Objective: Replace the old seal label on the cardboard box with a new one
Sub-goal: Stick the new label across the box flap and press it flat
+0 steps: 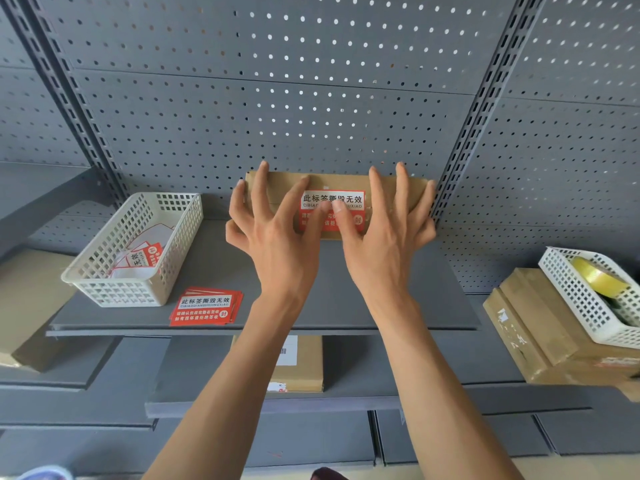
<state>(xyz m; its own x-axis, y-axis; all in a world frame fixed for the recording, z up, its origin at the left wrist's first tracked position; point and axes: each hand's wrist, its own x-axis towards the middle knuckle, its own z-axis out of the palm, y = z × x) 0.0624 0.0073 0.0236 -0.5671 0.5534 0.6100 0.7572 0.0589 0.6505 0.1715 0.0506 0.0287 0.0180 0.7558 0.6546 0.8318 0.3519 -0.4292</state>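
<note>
Two bare forearms come up from the bottom edge, nearest the cam, reaching to the cardboard box (337,199) that sits on the grey shelf (363,289) against the pegboard back wall (311,98).

Left hand (277,233): fingers spread wide, flat on the box's left half, fingertips up near its top edge, thumb pressing on the seal label (332,211). Right hand (384,233): same pose on the box's right half, thumb on the label too. Both hands are splayed flat and pressing down, not gripping anything; the two thumbs nearly meet at label centre.

Label is red w/ a white band of black Chinese text, stuck on the box top approx. mid-width, lower part partly hidden by the thumbs.

Relative to the box:
- Left of it, same shelf: white perforated basket (138,247) w/ used label bits and white backing paper inside.
- Front-left of it, near the shelf's front edge: small stack of new labels (206,308), red, same print, just beside the basket.
- Below it, next shelf down: another cardboard box w/ barcode sticker (298,365), partly hidden by the left forearm.
- Far right of it: second white basket (595,296) holding a roll of yellowish tape (597,277), sitting on top of stacked brown cartons (530,327).
</note>
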